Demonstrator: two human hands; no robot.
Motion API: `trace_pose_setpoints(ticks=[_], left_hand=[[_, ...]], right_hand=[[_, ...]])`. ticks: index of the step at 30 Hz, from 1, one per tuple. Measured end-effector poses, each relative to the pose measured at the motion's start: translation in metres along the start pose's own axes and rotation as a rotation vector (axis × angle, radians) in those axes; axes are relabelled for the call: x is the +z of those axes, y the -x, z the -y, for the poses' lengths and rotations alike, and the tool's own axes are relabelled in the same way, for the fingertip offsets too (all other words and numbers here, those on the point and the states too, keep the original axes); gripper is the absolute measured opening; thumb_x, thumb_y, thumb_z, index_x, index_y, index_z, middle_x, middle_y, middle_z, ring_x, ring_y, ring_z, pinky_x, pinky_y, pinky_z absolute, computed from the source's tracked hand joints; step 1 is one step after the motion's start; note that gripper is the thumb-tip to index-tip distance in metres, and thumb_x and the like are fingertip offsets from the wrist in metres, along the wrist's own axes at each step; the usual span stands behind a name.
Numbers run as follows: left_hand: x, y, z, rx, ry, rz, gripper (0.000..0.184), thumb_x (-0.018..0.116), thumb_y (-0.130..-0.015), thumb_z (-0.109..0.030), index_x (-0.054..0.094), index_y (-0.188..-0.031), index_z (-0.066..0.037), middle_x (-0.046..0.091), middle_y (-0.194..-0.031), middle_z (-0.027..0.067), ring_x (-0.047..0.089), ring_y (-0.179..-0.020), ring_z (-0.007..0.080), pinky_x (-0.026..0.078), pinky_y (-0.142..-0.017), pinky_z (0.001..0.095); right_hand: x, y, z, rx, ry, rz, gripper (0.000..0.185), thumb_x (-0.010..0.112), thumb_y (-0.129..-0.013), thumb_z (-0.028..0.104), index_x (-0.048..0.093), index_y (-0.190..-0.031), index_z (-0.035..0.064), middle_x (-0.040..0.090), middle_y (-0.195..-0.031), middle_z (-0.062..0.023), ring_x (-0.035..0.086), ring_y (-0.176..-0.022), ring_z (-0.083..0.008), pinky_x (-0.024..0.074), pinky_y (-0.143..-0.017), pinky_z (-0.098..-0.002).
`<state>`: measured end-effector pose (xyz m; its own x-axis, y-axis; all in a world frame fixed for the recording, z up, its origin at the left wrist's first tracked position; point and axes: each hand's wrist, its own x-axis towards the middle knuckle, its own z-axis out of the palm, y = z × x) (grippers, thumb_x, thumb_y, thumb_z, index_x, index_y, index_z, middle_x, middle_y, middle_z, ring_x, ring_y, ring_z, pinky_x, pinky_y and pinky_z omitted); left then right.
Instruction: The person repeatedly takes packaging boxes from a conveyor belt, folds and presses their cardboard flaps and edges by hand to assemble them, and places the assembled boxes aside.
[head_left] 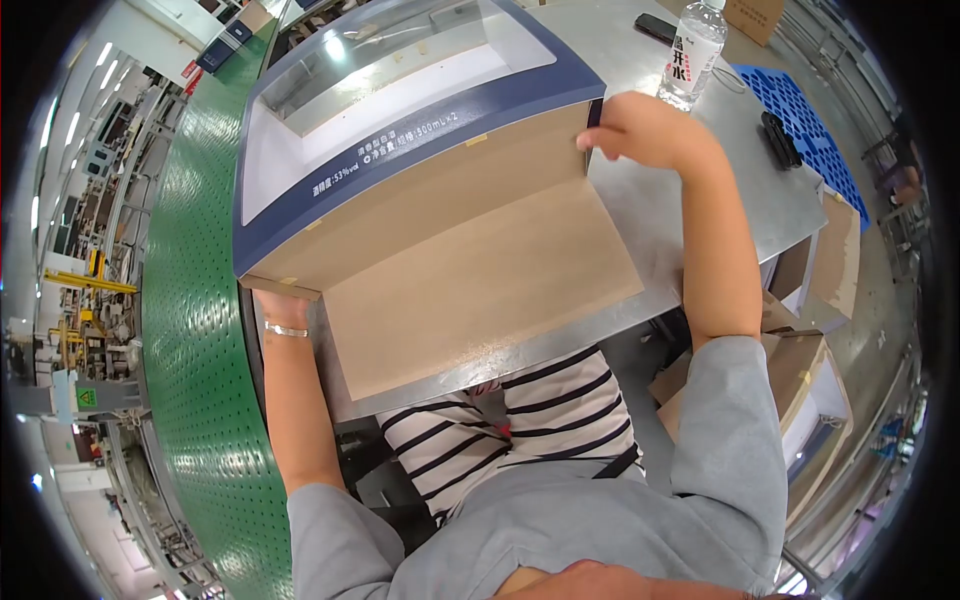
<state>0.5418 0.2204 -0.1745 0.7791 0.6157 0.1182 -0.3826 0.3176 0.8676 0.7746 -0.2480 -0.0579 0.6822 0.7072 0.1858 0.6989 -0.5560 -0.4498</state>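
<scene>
A blue-and-white cardboard gift box with a clear window lies on the metal table in front of me. Its brown cardboard flap is folded out flat toward my lap. At the box's right end is my right hand, closed, with its fingertips at the corner edge. My left hand, with a bracelet at the wrist, is against the left end near the lower corner. The box hides most of the left fingers. Small pieces of yellowish tape stick along the box's brown edge.
A water bottle stands on the metal table beyond my right hand, near a black object. Another black item lies at the right edge. A green perforated surface runs along the left. Open cartons sit lower right.
</scene>
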Motion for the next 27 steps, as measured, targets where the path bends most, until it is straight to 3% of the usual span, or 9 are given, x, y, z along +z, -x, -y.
trace_pose_setpoints(ticks=[3,8,13,15,16,19,23,24,27], left_hand=[[-0.003,0.001,0.002,0.005,0.020,-0.008,0.037,0.046,-0.102,-0.040,0.063,-0.122,-0.013,0.067,-0.117,0.0053,0.064,-0.104,0.0210,0.052,-0.090,0.0393],[0.001,0.006,-0.003,0.028,0.029,0.031,0.035,0.046,-0.102,-0.036,0.063,-0.121,-0.013,0.067,-0.117,0.0052,0.064,-0.104,0.0208,0.052,-0.089,0.0391],[0.021,0.001,-0.012,0.043,-0.060,-0.088,0.035,0.045,-0.102,-0.035,0.062,-0.124,-0.013,0.067,-0.119,0.0062,0.064,-0.106,0.0198,0.052,-0.088,0.0364],[0.015,-0.003,-0.008,0.157,-0.355,-0.234,0.045,0.041,-0.104,-0.042,0.061,-0.127,-0.009,0.066,-0.122,0.0095,0.063,-0.107,0.0211,0.050,-0.090,0.0351],[0.023,0.004,-0.012,0.174,-0.378,-0.265,0.045,0.041,-0.104,-0.042,0.061,-0.127,-0.009,0.066,-0.122,0.0095,0.063,-0.107,0.0211,0.050,-0.090,0.0351],[0.054,0.015,-0.016,0.175,-0.131,-0.347,0.053,0.031,-0.106,-0.045,0.059,-0.127,-0.006,0.060,-0.131,0.0101,0.057,-0.113,0.0220,0.042,-0.101,0.0363],[0.075,0.034,-0.023,0.455,-0.582,-0.462,0.065,0.023,-0.106,-0.052,0.056,-0.128,-0.001,0.056,-0.136,0.0137,0.054,-0.117,0.0263,0.039,-0.104,0.0379],[0.073,0.035,-0.024,0.450,-0.590,-0.463,0.065,0.023,-0.106,-0.052,0.056,-0.128,-0.001,0.056,-0.136,0.0137,0.054,-0.117,0.0263,0.039,-0.104,0.0379],[0.060,0.035,-0.033,0.491,-0.807,-0.180,0.067,0.030,-0.102,-0.056,0.057,-0.128,0.000,0.058,-0.135,0.0146,0.053,-0.120,0.0280,0.036,-0.106,0.0392]], right_hand=[[0.009,-0.010,-0.001,0.213,0.067,0.321,0.035,0.064,-0.092,0.028,0.067,-0.066,0.0048,0.062,-0.060,-0.0014,0.054,-0.056,-0.0178,0.0452,-0.061,-0.0292],[0.035,-0.018,-0.008,0.260,0.126,0.568,0.043,0.065,-0.091,0.036,0.066,-0.059,0.0068,0.063,-0.056,0.0003,0.055,-0.055,-0.0182,0.0471,-0.064,-0.0287],[0.038,-0.020,-0.020,0.179,0.155,0.488,0.049,0.062,-0.089,0.045,0.065,-0.054,0.0103,0.061,-0.054,-0.0013,0.056,-0.055,-0.0201,0.0472,-0.067,-0.0310],[0.041,-0.025,-0.030,0.204,0.112,0.525,0.049,0.063,-0.089,0.044,0.066,-0.054,0.0102,0.060,-0.054,-0.0013,0.055,-0.056,-0.0202,0.0472,-0.068,-0.0320],[0.035,-0.026,-0.020,0.248,0.109,0.527,0.035,0.067,-0.089,0.032,0.068,-0.063,0.0081,0.063,-0.056,0.0005,0.055,-0.056,-0.0146,0.0474,-0.065,-0.0264],[0.031,-0.028,-0.015,0.243,0.047,0.524,0.033,0.067,-0.090,0.030,0.069,-0.065,0.0077,0.064,-0.056,0.0006,0.056,-0.056,-0.0144,0.0471,-0.064,-0.0254],[0.023,-0.019,0.001,0.316,0.104,0.505,0.040,0.064,-0.091,0.030,0.067,-0.058,0.0076,0.064,-0.057,0.0010,0.057,-0.056,-0.0169,0.0474,-0.064,-0.0269],[0.022,-0.018,0.002,0.316,0.098,0.512,0.040,0.064,-0.091,0.030,0.067,-0.058,0.0076,0.064,-0.057,0.0010,0.057,-0.056,-0.0169,0.0474,-0.064,-0.0269],[0.014,-0.016,0.004,0.325,0.093,0.525,0.037,0.064,-0.091,0.028,0.068,-0.061,0.0070,0.065,-0.057,0.0005,0.057,-0.055,-0.0165,0.0476,-0.063,-0.0268]])
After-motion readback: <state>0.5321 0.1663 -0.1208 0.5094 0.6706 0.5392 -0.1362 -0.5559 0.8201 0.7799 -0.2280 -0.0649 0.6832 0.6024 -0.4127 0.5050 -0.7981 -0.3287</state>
